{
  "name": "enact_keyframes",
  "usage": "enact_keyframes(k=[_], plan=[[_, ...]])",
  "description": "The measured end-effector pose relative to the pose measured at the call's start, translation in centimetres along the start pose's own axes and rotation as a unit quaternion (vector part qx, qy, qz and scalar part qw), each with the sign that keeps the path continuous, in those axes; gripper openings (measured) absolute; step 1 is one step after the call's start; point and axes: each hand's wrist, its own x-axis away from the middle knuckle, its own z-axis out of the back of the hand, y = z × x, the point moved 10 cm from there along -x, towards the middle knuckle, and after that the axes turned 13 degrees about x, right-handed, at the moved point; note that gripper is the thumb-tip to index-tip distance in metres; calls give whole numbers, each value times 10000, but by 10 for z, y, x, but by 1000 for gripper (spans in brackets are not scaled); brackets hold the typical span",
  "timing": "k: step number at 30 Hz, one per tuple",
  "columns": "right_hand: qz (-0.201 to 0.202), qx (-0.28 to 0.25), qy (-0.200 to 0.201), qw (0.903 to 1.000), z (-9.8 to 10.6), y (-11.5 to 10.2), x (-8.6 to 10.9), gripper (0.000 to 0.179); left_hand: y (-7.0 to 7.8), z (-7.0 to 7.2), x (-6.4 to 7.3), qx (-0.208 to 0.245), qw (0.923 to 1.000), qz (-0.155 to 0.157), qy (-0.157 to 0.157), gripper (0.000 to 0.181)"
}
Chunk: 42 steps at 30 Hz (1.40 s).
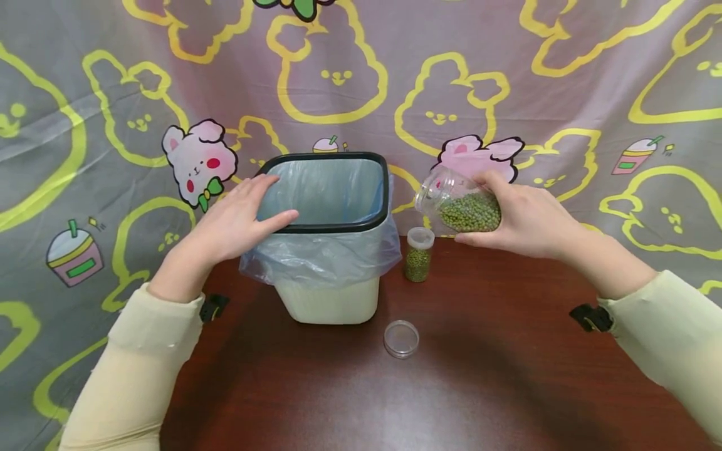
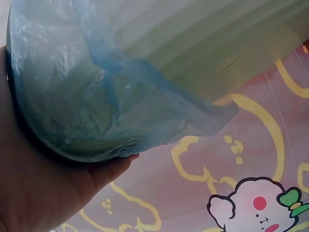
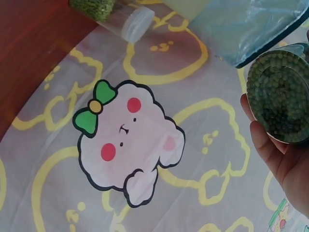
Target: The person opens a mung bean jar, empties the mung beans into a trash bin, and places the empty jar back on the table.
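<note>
My right hand (image 1: 527, 216) grips a clear wide-mouthed jar (image 1: 445, 191) part full of green mung beans (image 1: 474, 213). It is held tilted above the table, its open mouth towards the bin, and the beans lie inside along its lower side. The right wrist view shows the jar's bottom (image 3: 279, 96) with beans against it. At the left corner of a pale bin (image 1: 333, 300), my left hand (image 1: 231, 219) rests on the black rim (image 1: 338, 227), thumb and forefinger spread over the opening. A bluish plastic bag (image 1: 321, 257) lines the bin and folds down outside.
A smaller capped jar (image 1: 418, 263) of green beans stands right of the bin. A round clear lid (image 1: 401, 339) lies on the dark red-brown table (image 1: 451, 394) in front. Behind hangs a cartoon-printed cloth (image 1: 361, 134).
</note>
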Motion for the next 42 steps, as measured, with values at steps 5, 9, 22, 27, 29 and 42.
enact_keyframes(k=[5, 9, 22, 27, 29, 42], plan=[[8, -122, -136, 9998, 0, -1, -19, 76, -1, 0, 2, 17, 10000, 60, -12, 91], [63, -111, -205, 9997, 0, -4, -34, 75, -1, 0, 1, 36, 10000, 79, -25, 91], [332, -156, -466, 9982, 6, -24, -82, 78, -2, 0, 1, 54, 9999, 129, -14, 94], [497, -37, -612, 9969, 10, -40, -102, 79, -2, 1, 1, 88, 9998, 163, 21, 95], [593, 73, -649, 9961, 11, -47, -108, 76, -2, 0, 1, 96, 9998, 159, 26, 95], [1116, 403, -1009, 9878, 12, -85, -138, 77, -2, -1, 0, 100, 9998, 154, 43, 94]])
